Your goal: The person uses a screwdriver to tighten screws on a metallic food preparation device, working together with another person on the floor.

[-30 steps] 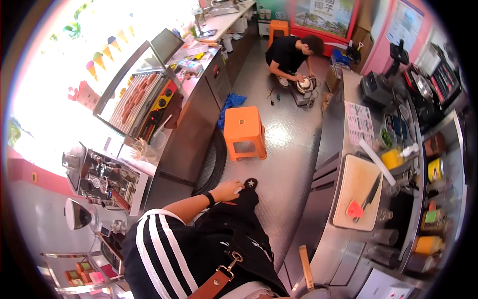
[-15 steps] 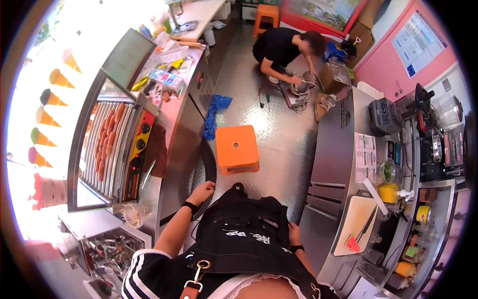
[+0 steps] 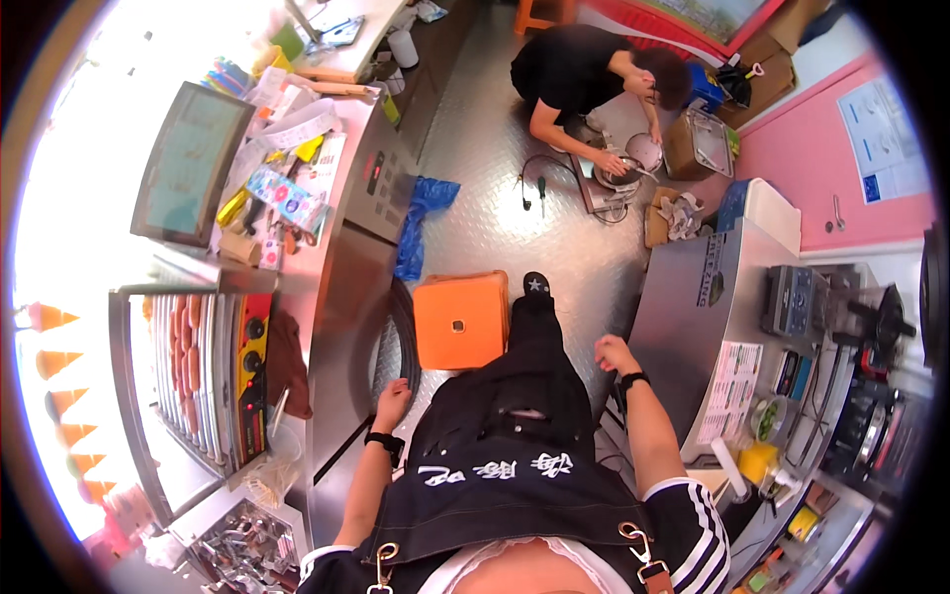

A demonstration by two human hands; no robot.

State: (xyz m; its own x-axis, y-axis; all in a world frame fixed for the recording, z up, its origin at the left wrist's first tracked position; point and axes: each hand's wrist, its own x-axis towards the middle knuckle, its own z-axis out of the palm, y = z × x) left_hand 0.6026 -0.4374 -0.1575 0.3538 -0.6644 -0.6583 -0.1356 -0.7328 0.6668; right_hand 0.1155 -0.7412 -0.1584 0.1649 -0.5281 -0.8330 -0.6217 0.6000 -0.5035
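My left hand (image 3: 393, 398) hangs beside my dark apron, fingers loosely closed with nothing visible in them, close to a coiled black hose (image 3: 401, 327) by the left counter. My right hand (image 3: 614, 352) is raised beside my leg, near the steel cabinet (image 3: 673, 307), its fingers loosely bent apart and empty. An orange stool (image 3: 457, 322) stands just ahead of me, left of my forward foot (image 3: 534, 284).
A co-worker (image 3: 574, 79) crouches ahead, hands on a metal appliance (image 3: 614, 183) among cables. Blue plastic (image 3: 421, 223) lies on the floor. Left are a hot-dog roller (image 3: 193, 376) and cluttered counter; right are blenders (image 3: 792, 302), cardboard boxes and a pink door (image 3: 782, 158).
I have moved forward, nearer the stool and crouching co-worker. My right hand has risen into fuller view, and my left hand has moved slightly lower and leftward in the picture.
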